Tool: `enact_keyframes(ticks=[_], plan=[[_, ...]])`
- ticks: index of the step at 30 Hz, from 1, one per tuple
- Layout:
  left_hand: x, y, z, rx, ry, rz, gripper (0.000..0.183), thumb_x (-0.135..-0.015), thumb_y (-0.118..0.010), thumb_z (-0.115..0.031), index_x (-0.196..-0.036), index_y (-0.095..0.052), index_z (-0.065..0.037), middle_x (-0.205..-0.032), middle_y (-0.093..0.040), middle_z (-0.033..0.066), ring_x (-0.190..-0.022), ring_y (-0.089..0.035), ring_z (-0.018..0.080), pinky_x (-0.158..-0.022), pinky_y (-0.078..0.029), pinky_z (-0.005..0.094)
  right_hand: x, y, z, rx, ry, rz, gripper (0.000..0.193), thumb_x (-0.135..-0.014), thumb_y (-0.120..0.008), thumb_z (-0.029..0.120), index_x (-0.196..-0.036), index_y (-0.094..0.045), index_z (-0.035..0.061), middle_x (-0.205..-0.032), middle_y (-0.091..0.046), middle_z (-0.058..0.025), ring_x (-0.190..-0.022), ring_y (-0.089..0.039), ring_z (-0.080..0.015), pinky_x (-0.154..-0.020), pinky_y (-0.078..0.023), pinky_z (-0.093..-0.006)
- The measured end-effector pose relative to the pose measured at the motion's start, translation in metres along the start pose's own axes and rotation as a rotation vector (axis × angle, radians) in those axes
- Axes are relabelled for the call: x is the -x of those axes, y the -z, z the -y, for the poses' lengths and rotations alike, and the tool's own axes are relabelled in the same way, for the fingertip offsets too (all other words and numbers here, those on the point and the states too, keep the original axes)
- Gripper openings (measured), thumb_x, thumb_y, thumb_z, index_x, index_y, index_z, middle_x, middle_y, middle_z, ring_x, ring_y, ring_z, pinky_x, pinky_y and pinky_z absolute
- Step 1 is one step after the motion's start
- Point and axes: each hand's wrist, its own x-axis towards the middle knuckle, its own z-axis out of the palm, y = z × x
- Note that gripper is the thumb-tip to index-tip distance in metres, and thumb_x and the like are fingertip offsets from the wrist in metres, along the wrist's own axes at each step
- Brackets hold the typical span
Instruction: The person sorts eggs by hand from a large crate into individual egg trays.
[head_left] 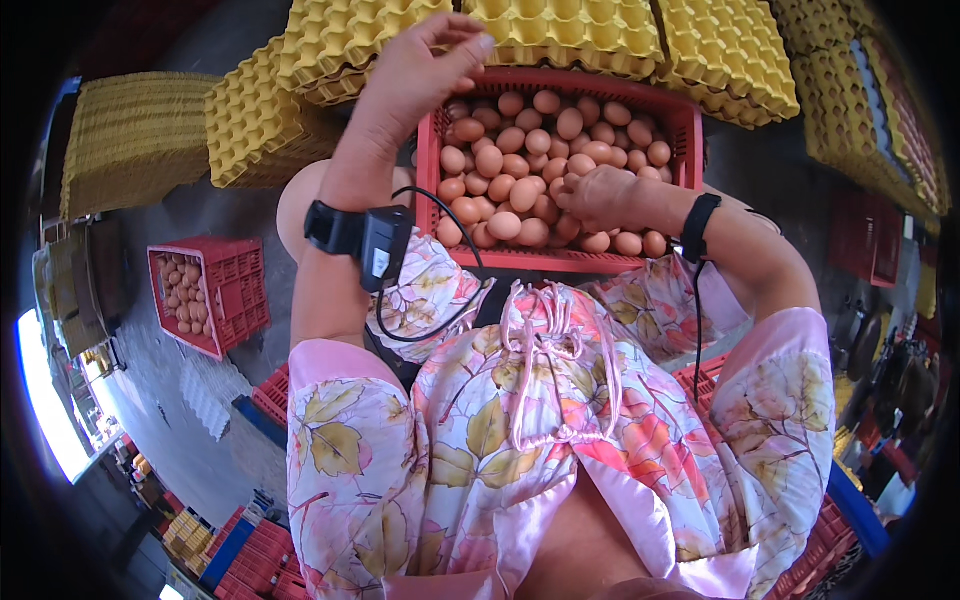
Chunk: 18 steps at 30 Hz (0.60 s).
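One red basket (600, 88) is filled with dozens of brown eggs (523, 195), too overlapped to be counted; among them the right hand (603, 198) is placed, grip hidden, so whether one is clamped cannot be told. The left hand (425, 75) is raised near the basket's far left corner, thumb and fingers slightly apart. At least three yellow tray stacks (565, 35) are lined up behind; one red crate (237, 290) of eggs is set on the grey floor (150, 370) at left.
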Motion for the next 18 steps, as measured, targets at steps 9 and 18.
enact_keyframes(ticks=[9,18], plan=[[-0.033,0.067,0.022,0.553,0.233,-0.132,0.024,-0.095,-0.067,-0.020,-0.115,-0.064,-0.006,-0.107,-0.068,0.0029,-0.084,-0.065,0.0102,-0.072,-0.055,0.0223,-0.009,0.067,0.026,-0.289,-0.205,-0.249,0.033,-0.082,-0.064,0.019,-0.112,-0.058,0.0071,-0.117,-0.056,-0.0172,-0.096,-0.065,-0.0377,-0.075,-0.053,-0.0491],[-0.018,0.026,-0.018,0.610,0.266,0.006,0.018,-0.096,-0.064,-0.015,-0.111,-0.064,-0.005,-0.101,-0.066,0.0008,-0.078,-0.061,0.0068,-0.071,-0.052,0.0222,-0.001,0.062,-0.069,-0.205,-0.301,-1.012,0.031,-0.082,-0.073,0.027,-0.105,-0.061,0.0101,-0.106,-0.057,-0.0136,-0.092,-0.063,-0.0383,-0.077,-0.053,-0.0450]])
